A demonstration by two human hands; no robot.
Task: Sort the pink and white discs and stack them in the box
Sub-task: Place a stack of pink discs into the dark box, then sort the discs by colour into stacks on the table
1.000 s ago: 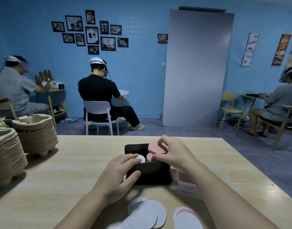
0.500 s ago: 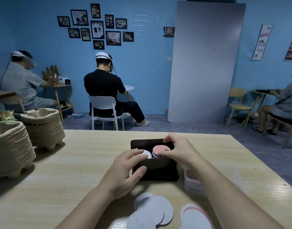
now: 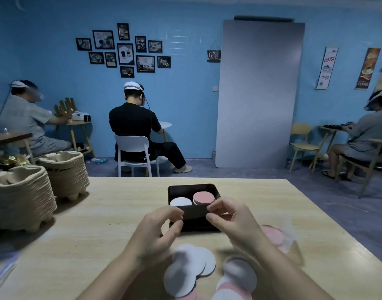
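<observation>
The black box [image 3: 195,217] stands in the middle of the surface [image 3: 112,213], straight ahead of you. Inside it, the white discs [image 3: 180,202] are stacked on the left side and the pink discs [image 3: 204,197] on the right side, and the two stacks are just beside each other.

Your left hand [image 3: 157,232] hangs at the near left corner of the box, and your right hand [image 3: 231,219] at the near right corner. The fingers [image 3: 175,213] of both hands are loosely curled and released, and they grasp no disc. I cannot tell whether the tips touch the near wall of the box.

Closer to you, the loose white discs [image 3: 192,267] lie overlapping on the surface, between your two forearms. Just to their right is a blurred mixed pile [image 3: 237,278] of white and pink discs, partly hidden by your right forearm. To the right of the box, one more pink disc [image 3: 272,234] shows inside a clear plastic container [image 3: 288,230].

At the far left edge of the surface stand two stacks of pulp trays [image 3: 21,202].
</observation>
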